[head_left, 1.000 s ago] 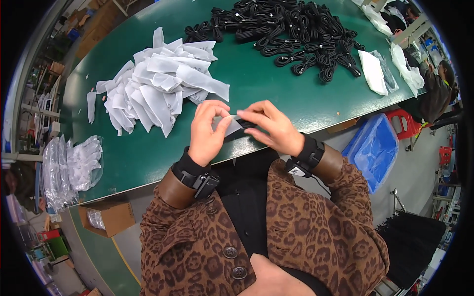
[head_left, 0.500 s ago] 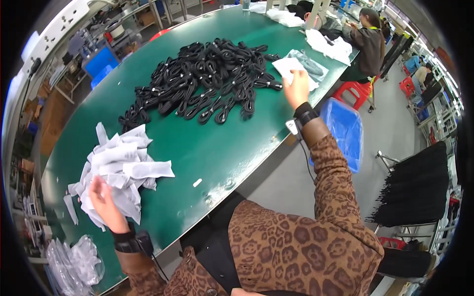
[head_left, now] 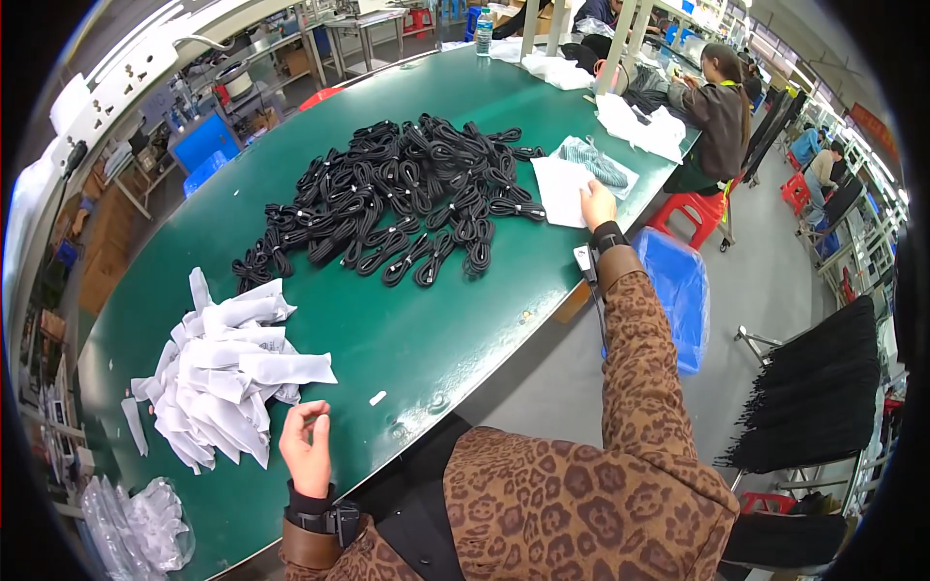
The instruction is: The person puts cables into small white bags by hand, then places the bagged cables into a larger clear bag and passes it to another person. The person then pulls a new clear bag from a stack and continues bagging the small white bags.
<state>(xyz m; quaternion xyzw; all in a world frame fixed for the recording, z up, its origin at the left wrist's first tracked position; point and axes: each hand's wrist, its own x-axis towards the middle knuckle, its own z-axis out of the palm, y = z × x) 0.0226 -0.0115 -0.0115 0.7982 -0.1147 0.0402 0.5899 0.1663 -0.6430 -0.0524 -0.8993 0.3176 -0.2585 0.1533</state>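
Here we press our right hand [head_left: 598,205] flat on finished white flat packets [head_left: 565,187] beside the black coiled-cable heap [head_left: 392,205]; our left hand [head_left: 307,447], loosely curled and empty, rests by many unfilled white sleeves [head_left: 228,373].

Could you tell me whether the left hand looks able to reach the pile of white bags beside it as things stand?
Probably yes. The left hand hangs over the green table just right of the pile of white bags, fingers curled and holding nothing, with only bare table between them.
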